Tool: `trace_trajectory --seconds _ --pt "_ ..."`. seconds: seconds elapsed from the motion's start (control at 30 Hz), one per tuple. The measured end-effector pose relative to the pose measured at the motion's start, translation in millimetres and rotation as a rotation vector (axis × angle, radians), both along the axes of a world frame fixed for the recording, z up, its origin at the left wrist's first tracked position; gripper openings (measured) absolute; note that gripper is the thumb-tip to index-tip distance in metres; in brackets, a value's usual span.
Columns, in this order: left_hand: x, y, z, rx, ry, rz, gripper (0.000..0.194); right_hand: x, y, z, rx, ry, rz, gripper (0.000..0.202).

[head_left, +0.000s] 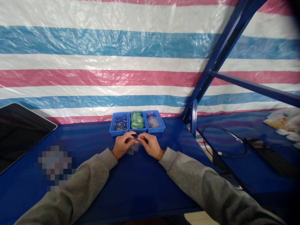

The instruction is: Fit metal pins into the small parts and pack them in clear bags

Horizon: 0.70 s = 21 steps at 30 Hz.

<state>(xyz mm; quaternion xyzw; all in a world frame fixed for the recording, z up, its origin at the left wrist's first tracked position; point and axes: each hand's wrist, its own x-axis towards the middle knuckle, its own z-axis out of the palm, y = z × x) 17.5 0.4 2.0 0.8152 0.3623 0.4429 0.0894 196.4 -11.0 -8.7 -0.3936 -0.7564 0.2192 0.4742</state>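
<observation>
Currently, I am pinching a thin metal piece (133,139) with the left hand (122,145) and right hand (151,146), slightly below the frame's centre. A clear bag (133,149) is showing beneath them; I cannot tell whether it is being held. Just above, three blue bins (138,130) are sitting side by side, holding metal parts (120,125), green packets (137,121) and clear plastic (153,122).

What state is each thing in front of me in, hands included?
Bare left hand: pinching a thin metallic piece
Bare right hand: pinching the piece's other end
Clear plastic packaging: under the hands, contents unclear
Left blue plastic bin: open-topped, holding loose metal pieces
Middle blue plastic bin: open-topped, holding green plastic packets
Right blue plastic bin: open-topped, holding clear plastic bags
Thin black cable: loosely looped
Flat black screen: dark
</observation>
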Motion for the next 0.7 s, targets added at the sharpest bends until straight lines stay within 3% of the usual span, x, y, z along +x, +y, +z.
trace_trajectory --seconds 0.2,0.43,0.7 --pt "1.4 -0.8 4.3 0.092 -0.015 -0.004 0.014 1.6 2.6 -2.1 -0.009 0.039 -0.079 0.025" --pt "0.5 0.3 4.2 0.065 0.003 0.059 0.016 1.9 1.5 -1.4 0.006 0.0 -0.056 0.032" --pt "-0.2 1.3 3.5 0.058 0.019 0.076 0.019 0.5 -0.2 -0.2 0.013 -0.002 -0.018 0.026"
